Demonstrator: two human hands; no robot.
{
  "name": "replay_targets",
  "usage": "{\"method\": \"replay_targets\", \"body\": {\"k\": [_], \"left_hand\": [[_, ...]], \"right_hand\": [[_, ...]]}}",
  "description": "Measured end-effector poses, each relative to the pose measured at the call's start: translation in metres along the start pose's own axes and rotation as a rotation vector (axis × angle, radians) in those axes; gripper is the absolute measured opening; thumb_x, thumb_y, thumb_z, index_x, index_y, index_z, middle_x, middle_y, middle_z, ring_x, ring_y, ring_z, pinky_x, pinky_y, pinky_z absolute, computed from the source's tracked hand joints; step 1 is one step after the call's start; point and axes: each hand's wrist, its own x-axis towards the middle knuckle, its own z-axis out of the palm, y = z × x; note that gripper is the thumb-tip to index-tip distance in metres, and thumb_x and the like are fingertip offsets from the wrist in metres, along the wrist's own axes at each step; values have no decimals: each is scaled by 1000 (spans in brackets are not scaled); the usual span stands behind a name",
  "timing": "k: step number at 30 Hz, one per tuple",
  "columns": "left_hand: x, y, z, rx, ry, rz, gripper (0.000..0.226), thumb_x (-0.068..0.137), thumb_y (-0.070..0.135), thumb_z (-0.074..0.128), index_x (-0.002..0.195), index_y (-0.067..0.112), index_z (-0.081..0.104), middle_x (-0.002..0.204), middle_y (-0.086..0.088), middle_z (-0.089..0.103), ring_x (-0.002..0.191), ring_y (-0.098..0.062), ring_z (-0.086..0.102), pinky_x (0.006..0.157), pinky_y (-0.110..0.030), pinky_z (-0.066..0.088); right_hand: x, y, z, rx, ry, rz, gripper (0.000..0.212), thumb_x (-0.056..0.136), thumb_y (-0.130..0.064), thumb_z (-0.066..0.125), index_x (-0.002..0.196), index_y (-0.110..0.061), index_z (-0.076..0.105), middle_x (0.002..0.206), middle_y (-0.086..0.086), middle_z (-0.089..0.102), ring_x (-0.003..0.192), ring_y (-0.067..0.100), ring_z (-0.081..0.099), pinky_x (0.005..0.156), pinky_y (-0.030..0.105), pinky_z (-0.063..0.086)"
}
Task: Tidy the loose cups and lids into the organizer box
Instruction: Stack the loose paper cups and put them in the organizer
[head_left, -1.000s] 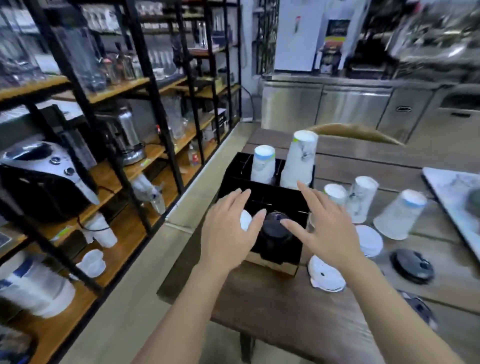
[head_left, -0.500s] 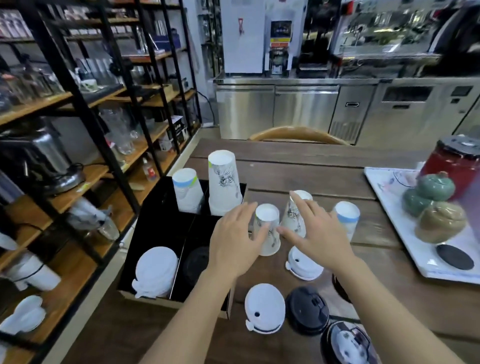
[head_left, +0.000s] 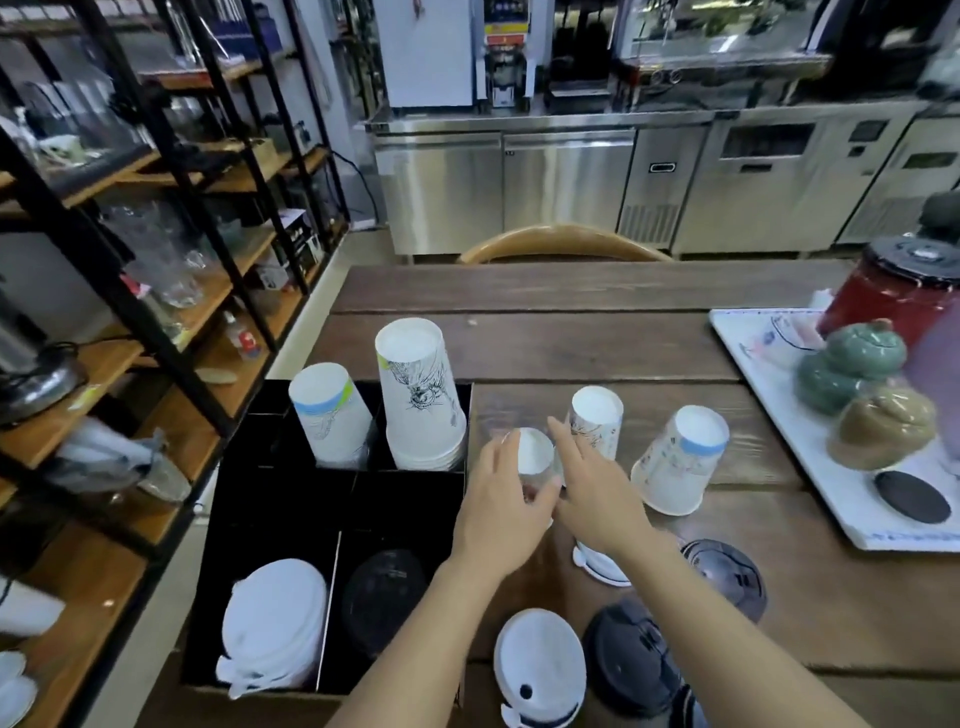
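The black organizer box (head_left: 358, 475) sits at the table's left edge. Its back compartments hold an upside-down blue-banded cup stack (head_left: 327, 410) and a printed cup stack (head_left: 421, 395); its front ones hold white lids (head_left: 275, 629) and black lids (head_left: 384, 597). Just right of the box, my left hand (head_left: 498, 509) wraps around a small inverted paper cup (head_left: 535, 457). My right hand (head_left: 592, 488) lies flat against that cup's right side, fingers extended. Loose on the table are a printed cup (head_left: 597, 421), a blue-banded cup (head_left: 680, 462), a white lid (head_left: 540, 665) and two black lids (head_left: 631, 660) (head_left: 727, 577).
A white tray (head_left: 831, 493) at the right carries ceramic jars (head_left: 852, 369), a red canister (head_left: 898, 296) and a black coaster (head_left: 911, 496). Black-framed wooden shelving (head_left: 156, 291) stands close on the left. A chair back (head_left: 561, 244) rises beyond the table's far edge.
My hands have left the box's front compartment and moved right to the loose cups. My left hand has closed around the small inverted cup, and my right hand has come against it.
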Motion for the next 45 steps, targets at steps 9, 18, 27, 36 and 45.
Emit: {"method": "replay_targets", "body": {"k": [9,18,27,36,45], "left_hand": [[9,-16,16,-253,-51,-216,74,65,59,53,126,18,46,120,-4,53,112,-23,53,100,-43,45],[15,9,-10,-330,61,-36,59,76,42,60,128,18,46,120,-2,52,114,-18,50,101,-40,43],[32,75,-39,-419,164,131,58,74,49,57,127,28,45,126,6,53,116,-8,49,98,-32,43],[66,103,-22,-470,100,116,40,87,32,59,125,21,51,129,5,53,118,-5,46,98,-26,37],[82,66,20,-403,-46,-122,40,86,34,59,123,19,52,121,3,59,112,-13,53,86,-28,42]], "right_hand": [[6,-7,8,372,31,93,53,77,-37,67,121,-24,42,119,-3,57,108,19,55,87,38,46],[7,-25,-27,453,216,-2,40,78,-28,69,112,-28,48,97,-18,54,92,8,54,71,10,40],[17,-20,-92,392,519,-131,57,75,-37,74,123,-20,48,112,-17,56,103,3,50,84,26,42],[34,21,-116,315,495,-25,71,72,-53,59,132,-19,40,124,-1,58,109,22,55,88,45,49],[56,59,-57,328,258,87,53,75,-41,61,118,-17,43,107,2,59,99,23,56,73,39,49]]}}
